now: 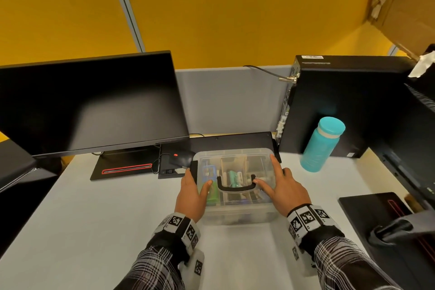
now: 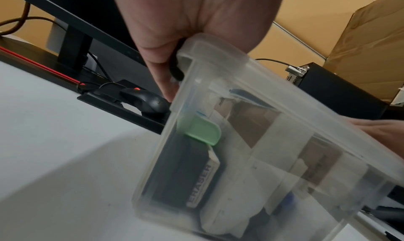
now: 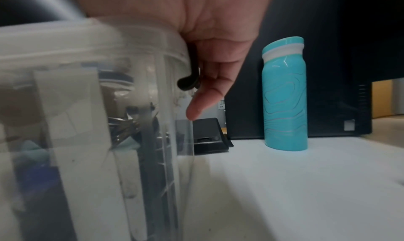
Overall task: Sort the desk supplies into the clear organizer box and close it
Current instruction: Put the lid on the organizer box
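Head view, box: the clear organizer box (image 1: pixel 237 186) stands on the pale desk (image 1: pixel 94 214) at lower centre of the frame, lid on, black carry handle (image 1: pixel 236 186) lying across the lid top
Head view, contents: sorted supplies show through the lid, a blue item at the left, something green below it, a teal item in the middle compartment
Head view, left hand: the left hand (image 1: pixel 191 195) lies on the lid's left edge, thumb flat on top, fingers reaching down over the side by the black side latch (image 1: pixel 193 168)
Head view, right hand: the right hand (image 1: pixel 283 192) lies flat on the lid's right part, fingers straight and spread
Head view, surroundings: dark monitor (image 1: pixel 89 103) at left, black mouse (image 1: pixel 180 160) just left of the box, teal bottle (image 1: pixel 322 145) at right before a black computer tower (image 1: pixel 341 103)
Left wrist view, hand: fingers (image 2: pixel 161 68) straight, pressed together over the black latch at the box corner (image 2: pixel 210 49), upper centre
Left wrist view, contents: a green-capped item (image 2: pixel 202 132) and a sleeve marked ERASER (image 2: pixel 202 184) against the near wall, lower centre
Right wrist view, hand: palm on the lid rim, one finger (image 3: pixel 205 96) pointing down beside a black latch (image 3: pixel 190 77); the other fingers are hidden, so their state cannot be told
Right wrist view, box: blurred clear wall (image 3: pixel 87 123) fills the left half; the bottle (image 3: pixel 284 96) stands well apart at right
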